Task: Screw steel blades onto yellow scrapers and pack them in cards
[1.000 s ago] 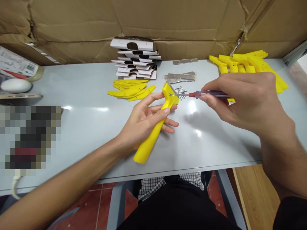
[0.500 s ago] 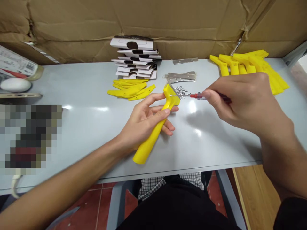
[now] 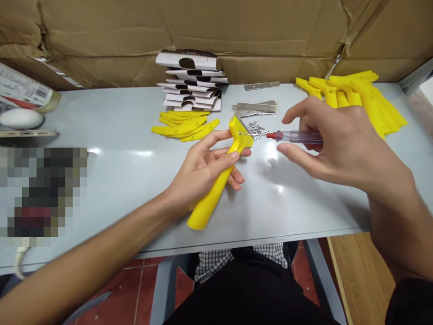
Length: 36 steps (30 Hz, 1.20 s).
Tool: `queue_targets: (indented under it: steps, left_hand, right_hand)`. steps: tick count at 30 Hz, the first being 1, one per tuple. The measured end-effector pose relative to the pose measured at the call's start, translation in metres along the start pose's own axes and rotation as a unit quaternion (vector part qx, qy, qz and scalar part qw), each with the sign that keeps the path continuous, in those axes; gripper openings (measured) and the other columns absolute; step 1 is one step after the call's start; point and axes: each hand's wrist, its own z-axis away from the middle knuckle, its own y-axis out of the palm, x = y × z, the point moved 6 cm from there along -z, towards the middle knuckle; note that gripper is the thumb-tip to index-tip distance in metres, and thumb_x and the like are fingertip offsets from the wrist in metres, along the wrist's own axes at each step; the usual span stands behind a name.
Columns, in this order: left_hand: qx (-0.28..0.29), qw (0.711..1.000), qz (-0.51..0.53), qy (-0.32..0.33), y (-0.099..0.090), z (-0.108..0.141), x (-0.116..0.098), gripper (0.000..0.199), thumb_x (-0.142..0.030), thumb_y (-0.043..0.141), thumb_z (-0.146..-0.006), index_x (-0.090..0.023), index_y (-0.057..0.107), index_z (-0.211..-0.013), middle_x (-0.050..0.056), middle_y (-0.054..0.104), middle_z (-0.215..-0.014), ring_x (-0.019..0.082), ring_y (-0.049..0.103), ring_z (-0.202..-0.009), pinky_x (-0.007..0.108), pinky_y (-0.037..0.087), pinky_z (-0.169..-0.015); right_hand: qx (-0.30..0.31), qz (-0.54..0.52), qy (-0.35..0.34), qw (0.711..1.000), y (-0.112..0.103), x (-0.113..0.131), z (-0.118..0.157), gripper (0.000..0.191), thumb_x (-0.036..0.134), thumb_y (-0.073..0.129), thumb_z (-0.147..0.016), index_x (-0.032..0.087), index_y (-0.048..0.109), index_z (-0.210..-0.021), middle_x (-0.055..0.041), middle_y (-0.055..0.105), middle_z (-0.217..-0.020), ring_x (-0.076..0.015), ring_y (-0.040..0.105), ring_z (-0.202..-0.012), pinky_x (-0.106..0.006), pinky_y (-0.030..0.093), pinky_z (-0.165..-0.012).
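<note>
My left hand [image 3: 209, 167] holds a yellow scraper handle [image 3: 211, 198], its head pointing up and away, with a thin metal blade along the head's far edge. The tip of a screwdriver [image 3: 297, 136] with a clear purple handle and red collar meets a screw in the head. Around the screwdriver's handle is my right hand [image 3: 341, 140], thumb and forefinger spread off it, the other fingers behind the handle. Just beyond the scraper head lies a small heap of screws and nuts [image 3: 256, 129].
Behind are metal blades [image 3: 255, 107], folded white cards [image 3: 192, 83] and flat yellow pieces [image 3: 184, 126]. More yellow handles [image 3: 372, 101] are piled at the right. A jar [image 3: 30, 90], a white rounded object [image 3: 21, 118] and a blurred dark item [image 3: 47, 194] lie left.
The thumb and forefinger of my right hand have opened away from the screwdriver, showing more of its handle. The scraper has shifted very slightly.
</note>
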Motion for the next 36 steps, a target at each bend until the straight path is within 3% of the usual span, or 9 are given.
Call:
queue_targets:
  steps: [4,6,9,11,15,19,24,30,36]
  left_hand:
    - [-0.001,1.0,0.0,0.002,0.0,0.0,-0.0006,0.047,-0.03,0.083,-0.096,-0.026,0.057,-0.135,0.013,0.082,-0.12,0.018,0.074,-0.06,0.035,0.064,-0.057]
    - [-0.004,1.0,-0.001,0.004,-0.0002,0.0001,-0.0006,0.047,-0.029,0.082,-0.096,-0.025,0.057,-0.135,0.013,0.082,-0.12,0.018,0.074,-0.06,0.035,0.065,-0.057]
    - [-0.001,1.0,-0.005,0.009,-0.0002,0.0003,-0.0005,0.045,-0.03,0.083,-0.096,-0.025,0.057,-0.133,0.013,0.082,-0.12,0.017,0.074,-0.059,0.034,0.064,-0.056]
    - [0.005,1.0,-0.012,0.015,-0.0001,0.0004,-0.0002,0.046,-0.031,0.083,-0.096,-0.024,0.058,-0.134,0.013,0.082,-0.121,0.017,0.074,-0.059,0.034,0.064,-0.056]
    - [0.012,1.0,-0.015,0.021,-0.0013,-0.0003,0.0013,0.048,-0.033,0.082,-0.097,-0.024,0.056,-0.136,0.014,0.082,-0.122,0.018,0.075,-0.06,0.034,0.065,-0.057]
    - [0.008,1.0,-0.007,0.019,-0.0024,-0.0009,0.0028,0.045,-0.031,0.081,-0.098,-0.024,0.056,-0.135,0.014,0.081,-0.124,0.017,0.075,-0.06,0.035,0.065,-0.058]
    - [0.01,1.0,-0.005,0.016,-0.0014,-0.0006,0.0032,0.047,-0.031,0.081,-0.097,-0.024,0.056,-0.136,0.014,0.081,-0.124,0.017,0.074,-0.06,0.036,0.065,-0.059]
    - [0.005,1.0,0.002,0.0,-0.0006,-0.0007,0.0027,0.045,-0.029,0.08,-0.097,-0.023,0.057,-0.135,0.013,0.082,-0.121,0.015,0.071,-0.057,0.032,0.063,-0.055]
    - [0.003,1.0,0.002,0.001,-0.0003,0.0007,0.0014,0.046,-0.03,0.081,-0.097,-0.023,0.057,-0.136,0.014,0.082,-0.122,0.016,0.072,-0.058,0.033,0.063,-0.055]
  right_hand:
    - [0.002,-0.014,-0.008,1.0,-0.0014,-0.001,-0.0004,0.01,0.031,0.073,-0.1,0.031,0.071,-0.11,-0.0005,0.079,-0.091,-0.0233,0.073,-0.073,-0.039,0.055,-0.069]
    - [-0.011,0.024,-0.013,1.0,-0.0022,-0.0005,-0.0021,0.006,0.032,0.069,-0.104,0.029,0.072,-0.099,-0.0022,0.077,-0.085,-0.0239,0.071,-0.072,-0.041,0.053,-0.068]
    - [-0.021,0.062,-0.024,0.998,-0.0007,0.0014,-0.004,0.031,0.036,0.059,-0.11,0.026,0.07,-0.083,-0.0013,0.065,-0.064,-0.021,0.06,-0.058,-0.039,0.042,-0.06]
    - [-0.006,0.045,-0.013,0.999,0.0018,0.0005,-0.0038,0.025,0.038,0.06,-0.108,0.024,0.072,-0.092,0.0011,0.059,-0.06,-0.0195,0.054,-0.054,-0.037,0.037,-0.057]
    - [0.023,-0.024,0.008,0.999,0.0037,-0.0014,-0.0015,0.025,0.033,0.073,-0.094,0.026,0.068,-0.117,0.0018,0.07,-0.078,-0.0206,0.064,-0.062,-0.035,0.047,-0.061]
    - [-0.014,-0.001,-0.003,1.0,0.0002,0.0015,-0.003,0.005,0.028,0.07,-0.1,0.027,0.073,-0.103,-0.0002,0.076,-0.081,-0.0213,0.07,-0.067,-0.038,0.053,-0.069]
    - [-0.037,0.031,0.001,0.999,0.0017,0.0038,-0.0051,0.027,0.037,0.063,-0.109,0.024,0.075,-0.088,0.0012,0.062,-0.059,-0.0192,0.061,-0.056,-0.037,0.044,-0.061]
    - [-0.003,-0.007,-0.004,1.0,0.0019,0.0018,-0.005,0.006,0.029,0.069,-0.102,0.025,0.069,-0.106,-0.0072,0.076,-0.104,-0.0219,0.071,-0.079,-0.038,0.054,-0.069]
    - [-0.037,0.034,-0.013,0.999,0.0011,0.0055,-0.0057,0.027,0.037,0.064,-0.109,0.024,0.074,-0.088,-0.004,0.071,-0.076,-0.021,0.065,-0.066,-0.039,0.046,-0.063]
